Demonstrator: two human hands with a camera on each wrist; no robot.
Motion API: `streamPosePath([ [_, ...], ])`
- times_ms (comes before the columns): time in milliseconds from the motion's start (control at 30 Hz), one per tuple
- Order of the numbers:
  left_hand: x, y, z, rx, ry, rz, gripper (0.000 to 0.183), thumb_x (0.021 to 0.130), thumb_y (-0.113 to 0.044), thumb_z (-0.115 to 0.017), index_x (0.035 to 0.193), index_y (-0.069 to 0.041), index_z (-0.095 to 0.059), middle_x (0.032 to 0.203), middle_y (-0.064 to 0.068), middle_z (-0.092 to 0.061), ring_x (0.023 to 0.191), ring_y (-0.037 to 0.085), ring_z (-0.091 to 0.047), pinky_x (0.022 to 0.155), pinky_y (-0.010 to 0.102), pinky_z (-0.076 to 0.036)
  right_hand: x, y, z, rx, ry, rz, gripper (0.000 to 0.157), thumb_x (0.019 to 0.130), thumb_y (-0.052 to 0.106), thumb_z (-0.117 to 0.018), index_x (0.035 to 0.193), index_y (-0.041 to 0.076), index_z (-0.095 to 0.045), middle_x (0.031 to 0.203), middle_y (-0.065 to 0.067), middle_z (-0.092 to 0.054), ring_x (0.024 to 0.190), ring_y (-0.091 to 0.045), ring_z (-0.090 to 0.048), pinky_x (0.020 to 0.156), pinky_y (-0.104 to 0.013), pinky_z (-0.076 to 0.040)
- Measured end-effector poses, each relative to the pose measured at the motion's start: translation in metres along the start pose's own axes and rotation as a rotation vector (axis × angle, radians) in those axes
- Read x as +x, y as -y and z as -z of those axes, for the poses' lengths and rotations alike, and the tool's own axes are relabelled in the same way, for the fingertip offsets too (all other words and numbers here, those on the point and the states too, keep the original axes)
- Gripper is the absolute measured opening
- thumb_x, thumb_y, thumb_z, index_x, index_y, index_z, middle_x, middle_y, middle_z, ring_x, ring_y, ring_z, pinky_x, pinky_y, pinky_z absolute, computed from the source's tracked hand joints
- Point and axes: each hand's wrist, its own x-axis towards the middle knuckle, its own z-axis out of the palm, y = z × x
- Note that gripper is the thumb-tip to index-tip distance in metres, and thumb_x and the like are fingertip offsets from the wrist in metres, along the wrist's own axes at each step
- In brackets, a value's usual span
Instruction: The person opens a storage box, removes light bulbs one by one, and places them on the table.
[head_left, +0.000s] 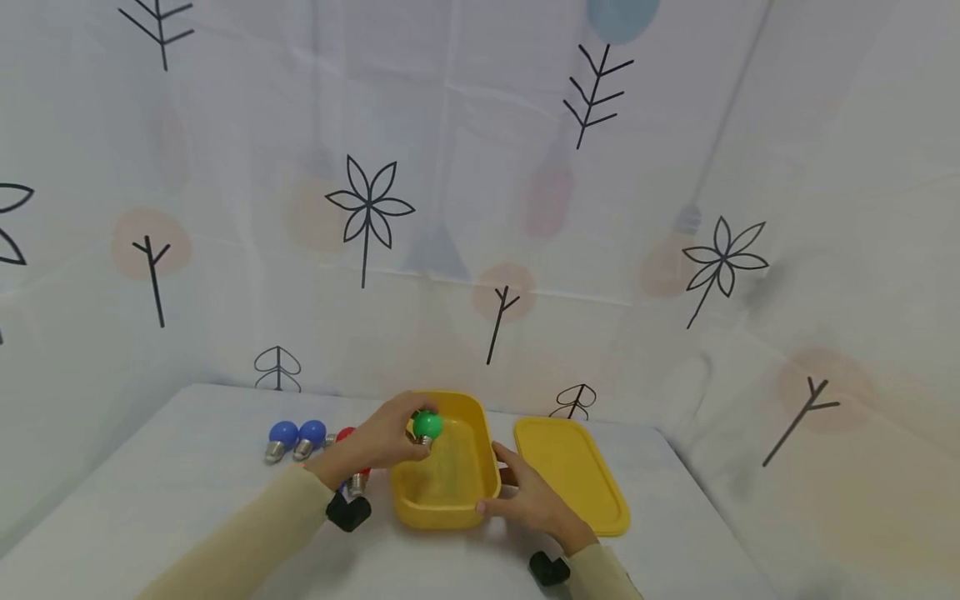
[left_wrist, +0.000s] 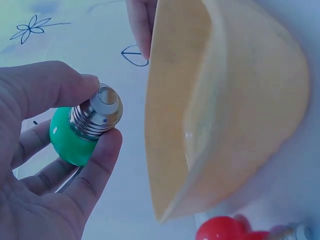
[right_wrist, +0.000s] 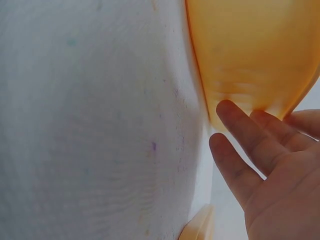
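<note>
My left hand [head_left: 386, 435] pinches a green light bulb [head_left: 428, 425] over the open yellow plastic box [head_left: 441, 518]. In the left wrist view, thumb and fingers press the metal screw base of the green bulb [left_wrist: 75, 137], beside the box's wall [left_wrist: 250, 100]. The base points away from the palm. At the box's right side is my right hand [head_left: 534, 498], thumb at the front corner and fingers along the wall. The right wrist view shows its fingers [right_wrist: 250, 132] mostly straight, tips against the box [right_wrist: 255, 55].
Right of the box lies a flat yellow lid [head_left: 573, 475]. To the left, on the white table [head_left: 187, 483], are two blue bulbs [head_left: 283, 433] and some red bulbs [left_wrist: 220, 229], partly hidden by my left arm. A patterned cloth [head_left: 450, 167] hangs behind.
</note>
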Motion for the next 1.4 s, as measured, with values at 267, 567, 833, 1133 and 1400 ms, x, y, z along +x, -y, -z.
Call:
streamPosePath([
  [267,-0.034,0.012,0.015,0.017,-0.073,0.1,0.052,0.072,-0.01,-0.079,0.119,-0.018,-0.057,0.12,-0.002,-0.053,0.105,0.017,-0.053,0.094,0.042,-0.049,0.0,0.001,-0.001,-0.002,-0.008,-0.01,0.098,0.076,0.048,-0.076,0.152,0.019,-0.022,0.148,-0.003,-0.036,0.115,-0.019,-0.053,0.096,-0.052,-0.044],
  [567,-0.069,0.038,0.037,0.036,-0.108,0.136,0.051,0.072,-0.007,-0.078,0.118,-0.013,-0.058,0.119,0.001,-0.054,0.098,0.017,-0.054,0.083,0.034,-0.054,-0.001,0.004,-0.001,-0.003,-0.01,0.0,0.098,0.075,0.046,-0.077,0.152,0.018,-0.022,0.15,-0.003,-0.035,0.116,-0.019,-0.052,0.098,-0.053,-0.043],
  [833,-0.096,0.056,0.059,0.046,-0.123,0.169,0.051,0.073,-0.005,-0.077,0.12,-0.009,-0.056,0.122,0.009,-0.052,0.099,0.021,-0.054,0.075,0.029,-0.055,0.0,0.002,-0.002,-0.016,-0.015,-0.016,0.1,0.074,0.048,-0.077,0.152,0.018,-0.023,0.149,-0.003,-0.036,0.117,-0.02,-0.052,0.098,-0.054,-0.042],
  [1133,-0.116,0.079,0.074,0.075,-0.128,0.243,0.052,0.075,-0.007,-0.077,0.122,-0.005,-0.056,0.127,0.016,-0.051,0.103,0.028,-0.054,0.078,0.038,-0.056,-0.001,-0.001,-0.001,-0.01,-0.011,0.008,0.097,0.076,0.047,-0.076,0.152,0.019,-0.022,0.149,-0.001,-0.036,0.116,-0.017,-0.052,0.097,-0.05,-0.044],
  [1400,-0.124,0.105,0.074,0.097,-0.076,0.336,0.052,0.072,-0.006,-0.079,0.119,-0.004,-0.057,0.125,0.018,-0.052,0.104,0.029,-0.052,0.08,0.041,-0.055,-0.002,0.0,0.0,-0.005,-0.015,0.025,0.098,0.076,0.046,-0.077,0.152,0.017,-0.022,0.15,-0.003,-0.035,0.116,-0.018,-0.053,0.098,-0.052,-0.043],
])
